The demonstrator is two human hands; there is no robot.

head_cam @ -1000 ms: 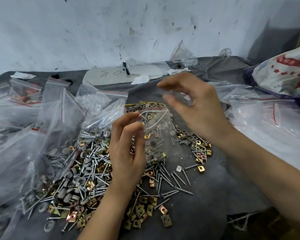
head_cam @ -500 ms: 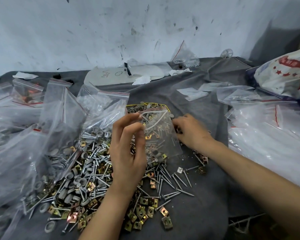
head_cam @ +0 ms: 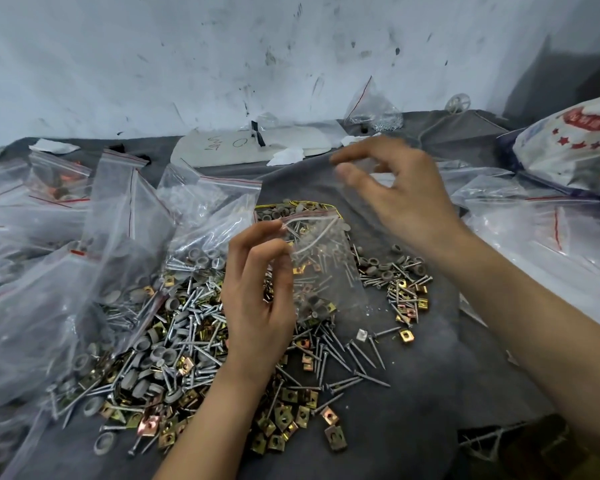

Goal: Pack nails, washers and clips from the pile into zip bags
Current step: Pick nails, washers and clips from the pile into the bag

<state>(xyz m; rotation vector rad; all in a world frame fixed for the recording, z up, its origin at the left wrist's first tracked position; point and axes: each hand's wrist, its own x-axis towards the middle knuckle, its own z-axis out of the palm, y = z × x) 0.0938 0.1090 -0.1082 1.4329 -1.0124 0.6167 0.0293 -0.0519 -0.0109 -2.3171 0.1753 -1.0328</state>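
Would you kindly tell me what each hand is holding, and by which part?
The left hand pinches the small zip bag at an upper corner, by the mouth. The right hand is blurred; whether it holds anything cannot be told.

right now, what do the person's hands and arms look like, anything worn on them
Two bare hands, no gloves. Neither the left hand nor the right hand shows a ring, watch or band. Both forearms are bare right to the frame's edge, with no sleeve in view. The nails that show look short.
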